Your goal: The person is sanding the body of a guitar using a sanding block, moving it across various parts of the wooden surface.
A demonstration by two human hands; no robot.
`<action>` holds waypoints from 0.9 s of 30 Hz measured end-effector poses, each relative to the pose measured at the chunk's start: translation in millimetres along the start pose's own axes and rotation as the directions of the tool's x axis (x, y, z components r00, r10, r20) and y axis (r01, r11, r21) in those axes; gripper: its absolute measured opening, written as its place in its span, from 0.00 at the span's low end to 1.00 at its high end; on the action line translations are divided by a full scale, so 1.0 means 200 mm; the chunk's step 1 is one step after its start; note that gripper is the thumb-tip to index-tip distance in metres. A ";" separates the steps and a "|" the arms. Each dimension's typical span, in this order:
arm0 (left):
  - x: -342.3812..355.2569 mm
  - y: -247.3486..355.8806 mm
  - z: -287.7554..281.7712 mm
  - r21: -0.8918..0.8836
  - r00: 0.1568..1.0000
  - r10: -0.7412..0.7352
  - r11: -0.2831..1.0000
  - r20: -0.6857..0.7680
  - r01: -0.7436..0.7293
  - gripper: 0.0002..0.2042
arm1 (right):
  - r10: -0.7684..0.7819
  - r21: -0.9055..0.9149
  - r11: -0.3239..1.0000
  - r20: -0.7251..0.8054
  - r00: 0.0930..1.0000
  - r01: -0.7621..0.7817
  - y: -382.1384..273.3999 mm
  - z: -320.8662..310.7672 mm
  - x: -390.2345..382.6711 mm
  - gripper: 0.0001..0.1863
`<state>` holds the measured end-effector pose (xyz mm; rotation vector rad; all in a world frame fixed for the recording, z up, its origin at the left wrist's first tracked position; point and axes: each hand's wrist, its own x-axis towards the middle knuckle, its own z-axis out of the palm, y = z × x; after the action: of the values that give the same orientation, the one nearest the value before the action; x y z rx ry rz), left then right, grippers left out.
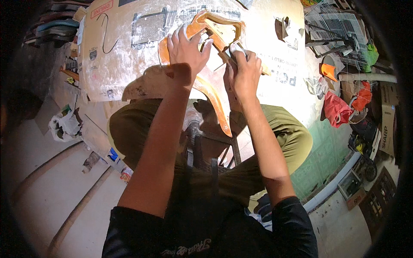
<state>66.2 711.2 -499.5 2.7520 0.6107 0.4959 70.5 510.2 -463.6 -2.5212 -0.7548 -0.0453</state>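
A curved orange-brown wooden piece point(215, 101) with an open frame at its far end lies over a dusty flattened cardboard sheet point(129, 47). My left hand point(186, 50) presses down on the near left side of the wooden frame, fingers curled over its edge. My right hand point(244, 71) is closed around a small pale tool point(236, 48) held against the frame's inner right edge. The tool's working end is hidden by my fingers. Both forearms come up from the lower edge, above my olive-green trousers point(284, 133).
A dark stool or stand point(215, 148) sits between my knees under the wooden piece. White plastic bag point(62, 124) lies at left. Wire racks point(340, 21), red and orange bags point(337, 109) and cardboard boxes point(387, 120) crowd the right side.
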 end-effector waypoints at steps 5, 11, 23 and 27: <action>0.02 -0.01 0.00 0.047 0.998 -0.022 0.999 0.063 0.019 0.22 | -0.101 0.050 0.994 0.104 0.989 0.097 -0.03 -0.08 -0.25 0.10; 0.01 0.00 0.01 0.051 1.000 0.000 0.999 0.008 -0.001 0.21 | -0.046 0.012 0.999 0.075 0.996 0.045 -0.03 -0.03 -0.04 0.13; 0.00 -0.01 0.02 0.065 1.000 0.000 0.998 0.000 0.000 0.20 | -0.083 0.052 0.996 0.153 0.985 0.075 -0.03 -0.08 -0.16 0.14; 0.00 -0.01 0.02 0.043 1.000 -0.007 0.999 -0.010 0.008 0.21 | -0.060 0.066 0.997 0.139 0.988 0.051 -0.04 -0.08 -0.12 0.16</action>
<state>67.4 712.4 -502.6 2.7887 0.6411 0.5002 48.5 496.5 -450.5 -2.4634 -0.8685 0.1370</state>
